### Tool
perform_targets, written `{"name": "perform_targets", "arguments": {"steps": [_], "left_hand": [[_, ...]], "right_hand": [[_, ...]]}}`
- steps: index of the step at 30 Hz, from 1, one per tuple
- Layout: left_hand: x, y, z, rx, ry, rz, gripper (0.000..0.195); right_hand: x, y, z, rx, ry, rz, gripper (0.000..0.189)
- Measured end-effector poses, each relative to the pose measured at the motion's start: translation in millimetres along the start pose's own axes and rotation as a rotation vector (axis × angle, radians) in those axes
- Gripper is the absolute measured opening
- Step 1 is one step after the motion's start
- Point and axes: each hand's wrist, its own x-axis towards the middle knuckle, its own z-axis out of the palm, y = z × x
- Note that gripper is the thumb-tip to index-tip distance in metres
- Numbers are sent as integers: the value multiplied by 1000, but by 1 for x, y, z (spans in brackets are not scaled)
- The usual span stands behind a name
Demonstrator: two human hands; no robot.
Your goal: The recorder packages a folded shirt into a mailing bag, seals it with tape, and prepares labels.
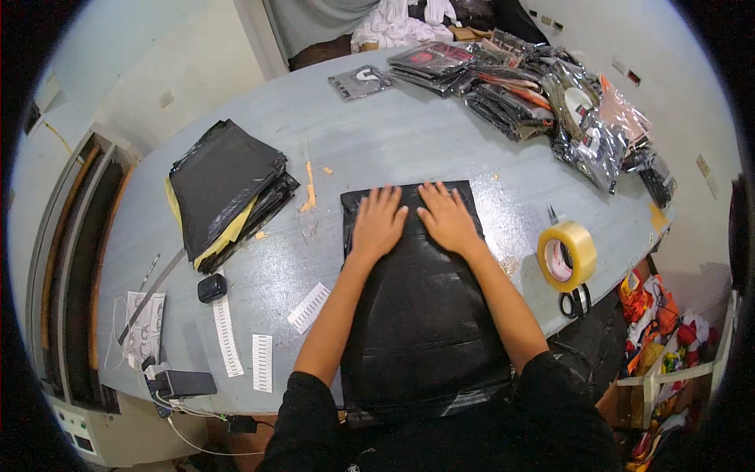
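Note:
A large black plastic bag [424, 307] lies flat on the grey table [283, 248], reaching from the middle to the near edge by my body. My left hand [380, 224] rests palm down on its upper left part, fingers spread and pointing away from me. On the upper right part, my right hand [449, 217] also lies palm down with spread fingers. Neither hand grips anything. A roll of clear tape [567, 255] stands to the right, with scissors [573, 300] partly hidden behind it. Farther left lies a stack of black plastic bags [227, 183] with yellow sheets showing.
Clear-wrapped folded garments [519, 88] are piled at the back right, with one wrapped packet [361, 81] apart from them. Printed label strips [262, 363], a small black case [212, 288], a metal ruler [150, 298] and a black box with cables [186, 383] lie at left.

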Motion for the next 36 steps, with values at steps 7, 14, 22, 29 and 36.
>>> {"name": "perform_targets", "arguments": {"steps": [7, 14, 22, 29, 36], "left_hand": [[-29, -42, -35, 298, -15, -323, 46], [-69, 16, -43, -37, -200, 349, 44], [-80, 17, -58, -10, -294, 450, 45], [-152, 35, -120, -175, -629, 401, 52], [-189, 28, -153, -234, -854, 389, 60]], "right_hand": [[-34, 44, -23, -115, 38, 162, 52], [-60, -19, -49, -43, -233, -453, 54], [-64, -3, -60, -93, -319, -562, 52], [-144, -3, -117, 106, -656, -522, 71], [-191, 13, -156, 92, -791, -446, 86]]}}
